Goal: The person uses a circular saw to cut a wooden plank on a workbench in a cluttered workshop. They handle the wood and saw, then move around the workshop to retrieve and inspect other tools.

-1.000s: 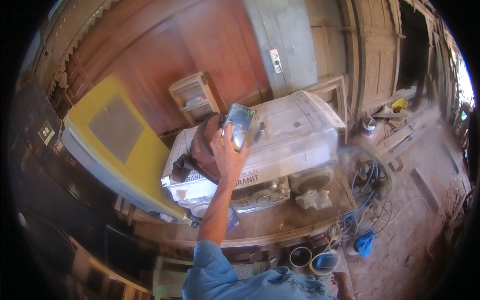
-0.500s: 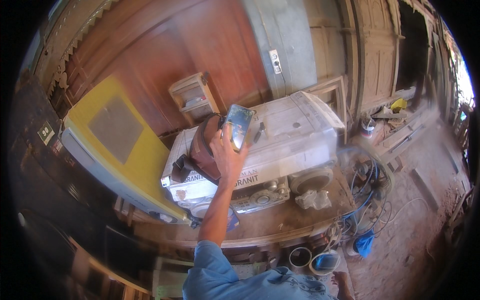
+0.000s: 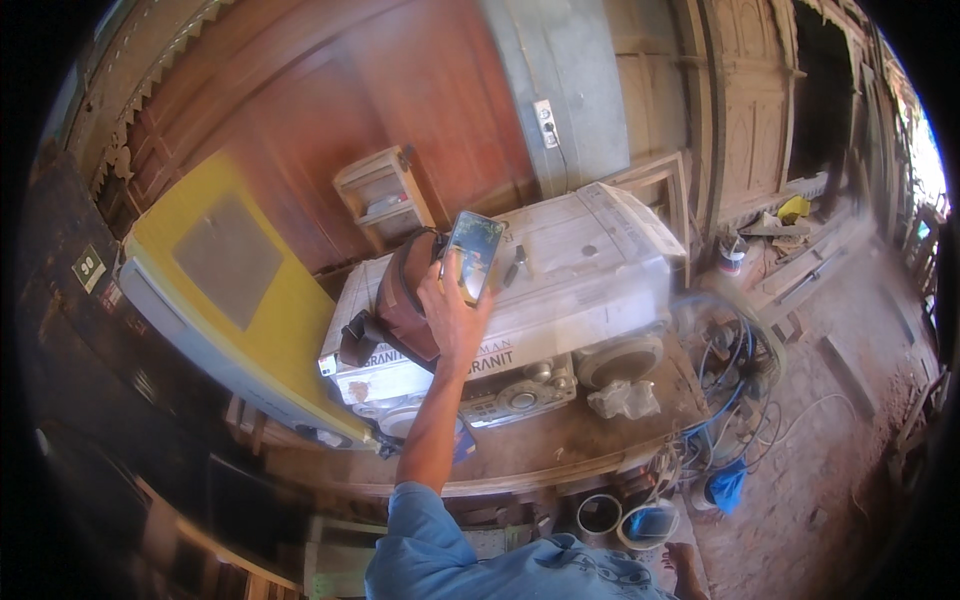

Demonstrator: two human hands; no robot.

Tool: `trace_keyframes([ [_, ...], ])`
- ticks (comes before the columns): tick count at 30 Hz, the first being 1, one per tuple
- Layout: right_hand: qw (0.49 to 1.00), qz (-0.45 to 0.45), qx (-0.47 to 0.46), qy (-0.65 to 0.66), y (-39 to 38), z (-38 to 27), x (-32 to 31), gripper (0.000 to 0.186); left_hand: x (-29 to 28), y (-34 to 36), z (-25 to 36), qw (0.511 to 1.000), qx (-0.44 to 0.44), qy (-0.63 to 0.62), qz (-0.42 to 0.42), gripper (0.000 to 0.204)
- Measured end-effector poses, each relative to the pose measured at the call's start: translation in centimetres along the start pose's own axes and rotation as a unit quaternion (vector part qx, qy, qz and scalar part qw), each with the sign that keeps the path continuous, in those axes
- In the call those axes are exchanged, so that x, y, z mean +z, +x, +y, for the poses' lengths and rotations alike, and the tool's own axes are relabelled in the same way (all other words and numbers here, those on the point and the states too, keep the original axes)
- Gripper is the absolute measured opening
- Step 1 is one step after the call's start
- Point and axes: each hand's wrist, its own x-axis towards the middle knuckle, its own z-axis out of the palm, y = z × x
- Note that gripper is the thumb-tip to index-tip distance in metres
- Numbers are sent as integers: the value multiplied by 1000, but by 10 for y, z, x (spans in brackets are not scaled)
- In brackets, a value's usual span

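Note:
My left hand (image 3: 455, 312) reaches over the long white box and is closed on a smartphone (image 3: 479, 240), back of the hand toward me. Its fingers cover the lower part of the lit screen. Whether the phone rests on the box or is lifted just above it I cannot tell. Close beside the hand, to its left, sits a brown waist bag (image 3: 400, 295) with a dark strap and buckle. A small dark object (image 3: 515, 266) lies on the box (image 3: 590, 285) right of the phone. My right hand does not show.
The box sits on a stereo (image 3: 520, 402) and speaker (image 3: 620, 362) on a wooden table (image 3: 560, 440). Left leans a yellow panel (image 3: 300, 320); behind stands a small wooden shelf (image 3: 400, 225). Coiled cables (image 3: 735, 380), a round pail (image 3: 640, 545) and a bare foot (image 3: 685, 572) are lower right.
The view has shifted slightly, so the scene sits a few pixels further left. My left hand stays at the phone in nearly the same pose.

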Motion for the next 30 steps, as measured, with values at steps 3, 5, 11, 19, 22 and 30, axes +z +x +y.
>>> trace_keyframes([
  [3,1000,1,4,0,-5,-3,-1,36,0,-1,0,1000,2,2,3,97],
  [5,1000,-12,-17,8,-9,-6,-2,35,0,-1,0,1000,-4,3,-2,95],
  [11,1000,-9,-26,15,-15,-11,-4,31,8,7,-7,992,-89,-46,-77,97],
  [19,998,14,13,64,-38,39,32,24,16,21,-24,931,-201,30,-302,105],
  [22,997,-5,36,68,-50,73,58,26,8,29,-22,919,-207,8,-337,106],
  [30,984,8,63,165,-86,171,87,29,-46,-48,67,942,-75,-305,-118,56],
])
